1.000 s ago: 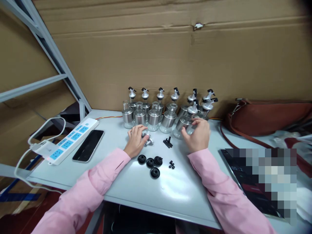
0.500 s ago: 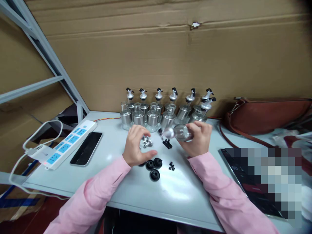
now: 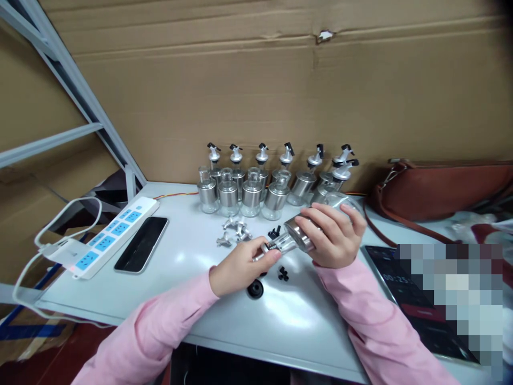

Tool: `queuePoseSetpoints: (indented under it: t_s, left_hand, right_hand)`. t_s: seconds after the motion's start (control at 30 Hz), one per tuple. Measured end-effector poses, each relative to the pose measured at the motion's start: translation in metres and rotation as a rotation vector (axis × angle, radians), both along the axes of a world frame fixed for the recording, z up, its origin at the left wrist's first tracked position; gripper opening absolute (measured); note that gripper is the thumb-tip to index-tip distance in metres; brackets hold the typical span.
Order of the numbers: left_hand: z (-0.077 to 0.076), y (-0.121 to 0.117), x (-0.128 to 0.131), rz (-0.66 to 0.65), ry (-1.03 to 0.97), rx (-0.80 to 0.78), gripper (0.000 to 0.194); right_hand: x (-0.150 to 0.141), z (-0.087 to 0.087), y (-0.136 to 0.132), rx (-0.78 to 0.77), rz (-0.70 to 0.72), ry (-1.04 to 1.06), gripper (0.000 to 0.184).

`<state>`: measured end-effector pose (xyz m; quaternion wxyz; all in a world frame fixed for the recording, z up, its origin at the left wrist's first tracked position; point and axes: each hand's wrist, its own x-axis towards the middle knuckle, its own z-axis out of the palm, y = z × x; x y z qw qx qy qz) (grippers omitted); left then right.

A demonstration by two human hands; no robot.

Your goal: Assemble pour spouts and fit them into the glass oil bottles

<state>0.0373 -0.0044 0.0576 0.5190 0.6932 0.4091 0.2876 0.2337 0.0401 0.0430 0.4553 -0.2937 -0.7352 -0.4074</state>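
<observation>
My right hand is wrapped round a glass bottle with a steel band, tilted with its neck toward my left hand. My left hand has its fingers pinched at the bottle's neck, on a small part I cannot make out. Just below it lies a black rubber stopper, and small black clips lie beside it. Loose silver spout parts rest on the white table ahead of my left hand.
Rows of glass bottles, some with pourer tops, stand against the cardboard wall. A black phone and a white power strip lie at left. A brown bag and a dark tablet sit at right.
My right hand lifted a bottle from the row, tipped it on its side and carried it toward me. My left hand left the silver parts and came to the bottle's neck.
</observation>
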Motion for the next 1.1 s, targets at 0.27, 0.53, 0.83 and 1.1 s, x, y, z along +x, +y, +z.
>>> queuePoseSetpoints:
  t_s: [0.27, 0.53, 0.83, 1.1]
  left_hand:
    - [0.007, -0.010, -0.005, 0.116, 0.121, 0.275, 0.030]
    - [-0.006, 0.000, -0.015, 0.211, 0.136, 1.019, 0.016]
    - [-0.016, 0.018, -0.027, 0.331, 0.313, 1.164, 0.026]
    - [-0.020, 0.020, -0.026, 0.322, 0.288, 1.095, 0.023]
  right_hand:
    - [-0.001, 0.010, -0.004, -0.144, -0.022, 0.000, 0.018]
    - [0.006, -0.003, 0.001, -0.530, 0.103, 0.216, 0.036]
    - [0.032, -0.032, 0.035, -0.730, -0.019, 0.531, 0.059]
    - [0.028, -0.048, 0.047, -0.832, -0.026, 0.647, 0.060]
